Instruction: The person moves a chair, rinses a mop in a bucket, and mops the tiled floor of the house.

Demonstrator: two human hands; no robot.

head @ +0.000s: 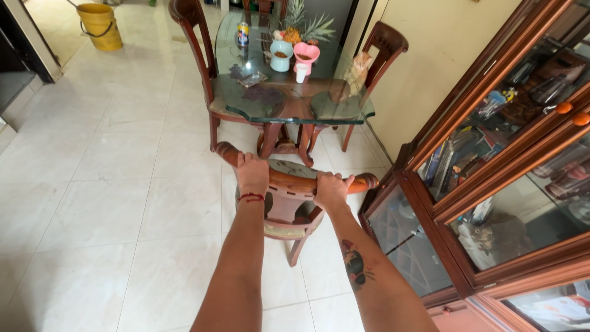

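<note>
Two hands grip one chair (289, 206): my left hand (252, 174) and right hand (331, 190) are both closed around its curved top rail. It is dark reddish wood with a patterned seat, standing on the pale tiled floor (110, 184) just short of the glass table's (270, 98) near edge. Two more chairs (190, 37) flank that table. One yellow bucket (99, 24) stands by the floor's far left edge.
</note>
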